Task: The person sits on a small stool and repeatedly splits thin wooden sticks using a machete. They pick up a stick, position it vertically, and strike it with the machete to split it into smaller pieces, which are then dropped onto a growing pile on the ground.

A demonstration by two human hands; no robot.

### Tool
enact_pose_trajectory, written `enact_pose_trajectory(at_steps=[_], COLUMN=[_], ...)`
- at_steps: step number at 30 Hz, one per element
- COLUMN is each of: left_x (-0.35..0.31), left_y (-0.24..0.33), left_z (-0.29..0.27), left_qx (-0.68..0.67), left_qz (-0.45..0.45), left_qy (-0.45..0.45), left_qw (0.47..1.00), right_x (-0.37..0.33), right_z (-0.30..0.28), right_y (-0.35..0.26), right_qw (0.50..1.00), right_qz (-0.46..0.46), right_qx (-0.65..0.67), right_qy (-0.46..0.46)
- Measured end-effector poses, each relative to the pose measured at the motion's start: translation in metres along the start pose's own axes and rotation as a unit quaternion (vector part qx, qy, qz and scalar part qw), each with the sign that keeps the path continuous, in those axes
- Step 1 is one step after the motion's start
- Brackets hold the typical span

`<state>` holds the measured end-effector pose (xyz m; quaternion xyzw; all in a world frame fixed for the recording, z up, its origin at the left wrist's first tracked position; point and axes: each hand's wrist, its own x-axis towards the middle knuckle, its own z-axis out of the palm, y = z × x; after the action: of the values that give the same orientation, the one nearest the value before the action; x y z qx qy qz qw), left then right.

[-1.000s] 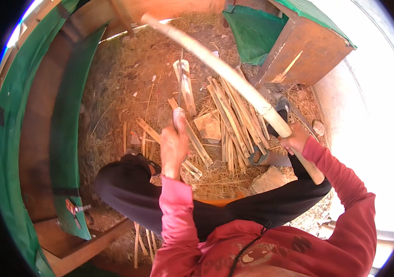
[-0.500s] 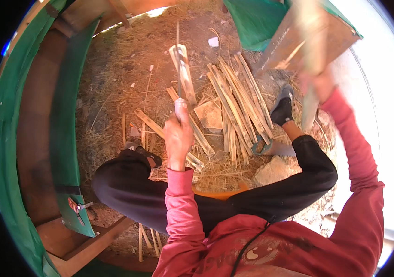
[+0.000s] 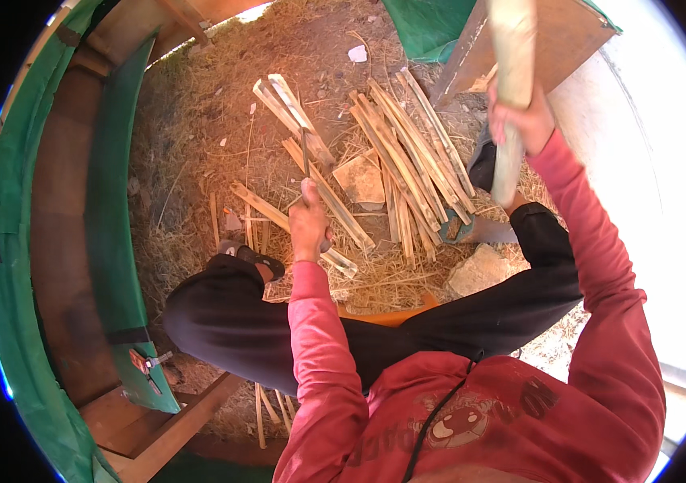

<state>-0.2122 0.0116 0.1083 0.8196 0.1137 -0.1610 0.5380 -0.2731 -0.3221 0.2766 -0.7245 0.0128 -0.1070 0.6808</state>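
Observation:
My left hand (image 3: 308, 225) is closed round the handle of a knife, whose dark, narrow blade (image 3: 305, 151) points away from me. The blade sits at a split wooden strip (image 3: 286, 105), whose two halves spread apart at the far end in a V. Raised at the far right, my right hand (image 3: 526, 121) grips a thick, pale wooden club (image 3: 516, 56). Beside the split strip lies a squarish stone block (image 3: 360, 180). Most of the knife's handle is hidden by my fingers.
Several split strips (image 3: 415, 153) lie piled right of the block, and loose ones (image 3: 260, 205) lie near my left foot. A rock (image 3: 478, 270) sits by my right leg. A green-covered board (image 3: 113, 201) stands left; a wooden panel (image 3: 556, 48) stands far right.
The split strip's halves have opened wider. The knife blade has tipped and shows shorter, with my left hand slightly lower. My right hand and the club have shifted left.

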Motion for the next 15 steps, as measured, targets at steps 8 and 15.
enact_pose_trajectory(at_steps=[8,15], left_x=[0.005,0.02], left_y=[-0.002,-0.035], left_z=[0.024,0.024], left_qx=[0.017,-0.064], left_qz=[0.004,-0.129], left_qy=[-0.023,-0.04], left_qw=[1.0,0.989], right_x=[-0.012,-0.078], right_z=[0.011,0.01], right_y=[0.141,0.251], right_qw=[0.941,0.869], right_qz=[0.252,0.438], right_qx=[-0.224,-0.223], right_qy=[-0.023,-0.061])
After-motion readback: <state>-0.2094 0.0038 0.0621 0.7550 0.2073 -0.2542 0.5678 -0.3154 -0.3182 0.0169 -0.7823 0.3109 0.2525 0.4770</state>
